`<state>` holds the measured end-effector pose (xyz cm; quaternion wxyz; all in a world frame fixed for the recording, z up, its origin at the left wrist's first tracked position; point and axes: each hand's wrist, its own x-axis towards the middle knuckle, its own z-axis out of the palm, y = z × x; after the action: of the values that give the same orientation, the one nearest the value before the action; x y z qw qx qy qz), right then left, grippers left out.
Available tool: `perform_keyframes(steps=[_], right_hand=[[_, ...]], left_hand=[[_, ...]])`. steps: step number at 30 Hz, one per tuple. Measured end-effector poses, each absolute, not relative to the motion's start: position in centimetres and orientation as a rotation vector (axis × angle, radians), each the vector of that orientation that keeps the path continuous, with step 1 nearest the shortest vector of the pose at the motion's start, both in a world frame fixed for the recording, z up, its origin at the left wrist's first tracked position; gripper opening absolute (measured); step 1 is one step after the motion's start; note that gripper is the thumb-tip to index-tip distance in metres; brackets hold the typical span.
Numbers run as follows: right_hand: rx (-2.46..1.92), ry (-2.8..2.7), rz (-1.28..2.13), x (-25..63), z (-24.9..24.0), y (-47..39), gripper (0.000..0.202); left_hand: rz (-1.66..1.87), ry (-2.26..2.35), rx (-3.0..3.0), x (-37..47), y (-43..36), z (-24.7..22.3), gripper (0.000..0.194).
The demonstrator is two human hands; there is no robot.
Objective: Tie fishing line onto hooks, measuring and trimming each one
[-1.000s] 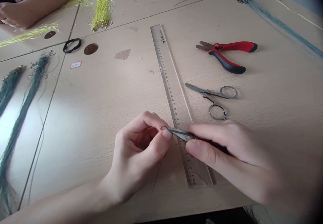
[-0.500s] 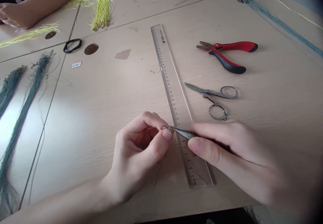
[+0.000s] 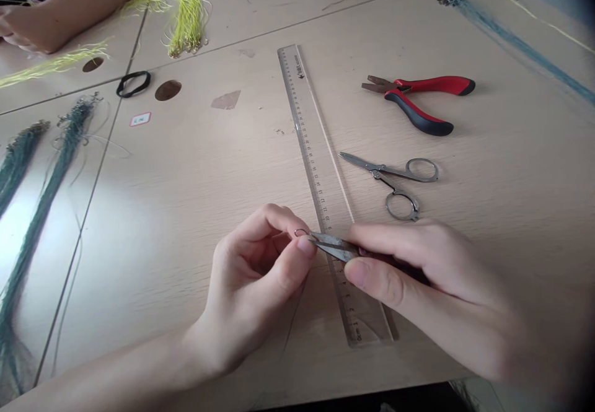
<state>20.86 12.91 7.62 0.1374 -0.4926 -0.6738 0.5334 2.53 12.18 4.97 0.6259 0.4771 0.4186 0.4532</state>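
Observation:
My left hand (image 3: pixel 260 269) pinches a small fish hook (image 3: pixel 300 232) between thumb and forefinger, its curved metal bend showing above the fingertips. A thin line (image 3: pixel 294 319) hangs below that hand. In my right hand (image 3: pixel 418 269) are needle-nose pliers (image 3: pixel 335 246), their pointed jaws slightly apart and their tips at the hook beside my left thumb. The palm and fingers hide most of the pliers' handles. Beneath both hands lies a clear plastic ruler (image 3: pixel 316 170), flat on the table.
Scissors (image 3: pixel 383 169) and red-black pliers (image 3: pixel 418 90) lie right of the ruler. Blue-green line bundles (image 3: pixel 51 183) are at left, another bundle (image 3: pixel 515 37) at far right. Yellow strands (image 3: pixel 188 25) and a black band (image 3: pixel 134 83) lie farther back. Another person's arm (image 3: pixel 79 12) rests at upper left.
The pliers' jaws have parted and turned slightly, so both jaws now show. My left fingertips have shifted a little to the left with the hook.

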Motion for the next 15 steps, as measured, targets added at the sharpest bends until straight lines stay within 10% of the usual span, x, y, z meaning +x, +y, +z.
perform_keyframes(steps=[15], right_hand=[[-1.544,-1.988,1.476,20.72,7.93,12.81,0.043]], left_hand=[[1.043,0.967,1.115,2.52,12.07,4.95,0.012]])
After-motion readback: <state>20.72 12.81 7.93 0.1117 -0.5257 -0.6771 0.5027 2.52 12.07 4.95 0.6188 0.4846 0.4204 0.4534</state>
